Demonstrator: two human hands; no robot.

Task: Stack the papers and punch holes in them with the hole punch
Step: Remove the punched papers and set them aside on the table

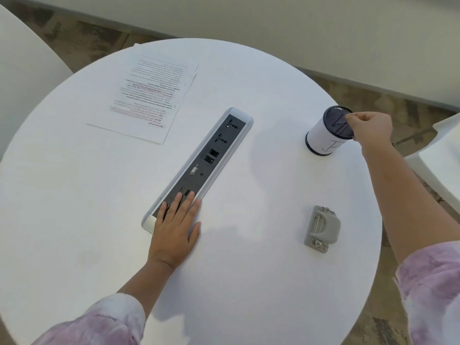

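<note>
Right hand pinches cup rim, arm outstretched.

- Left hand lies flat on the bench, fingers over the socket strip.
- Right hand pinches the cup rim at two o'clock.
- Papers lie at eleven o'clock.
- Hole punch sits at four o'clock, untouched.

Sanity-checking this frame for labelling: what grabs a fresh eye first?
The long grey power and data strip set into the middle of the round white table, with the left hand lying flat on its near end. Next, the right hand pinching the rim of a mesh pen cup at the right edge. The hole punch sits untouched near right; the papers lie loosely overlapped at far left.
</note>
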